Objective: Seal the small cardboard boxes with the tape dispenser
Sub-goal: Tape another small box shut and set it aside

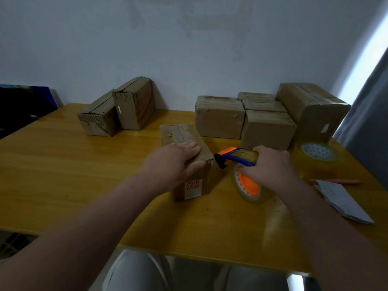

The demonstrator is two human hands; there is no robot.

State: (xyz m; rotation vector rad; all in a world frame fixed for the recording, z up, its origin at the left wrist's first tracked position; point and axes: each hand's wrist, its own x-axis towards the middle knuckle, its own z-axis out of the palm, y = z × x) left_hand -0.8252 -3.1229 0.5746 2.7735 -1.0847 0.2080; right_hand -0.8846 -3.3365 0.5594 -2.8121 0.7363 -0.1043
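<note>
Glossy yellow wooden bench point(63, 164) standing against a pale wall. Lying directly on it: one long cardboard box point(184, 143) near the centre; two worn boxes point(117, 114) touching each other at the far left; a cluster of sealed boxes point(266, 122) sitting together at the far right, with a larger box point(312, 110) beside them. A spare tape roll point(318, 153) is lying flat near the right edge. Folded papers point(342, 200) and an orange pencil point(338, 181) are resting nearer the front right.
</note>
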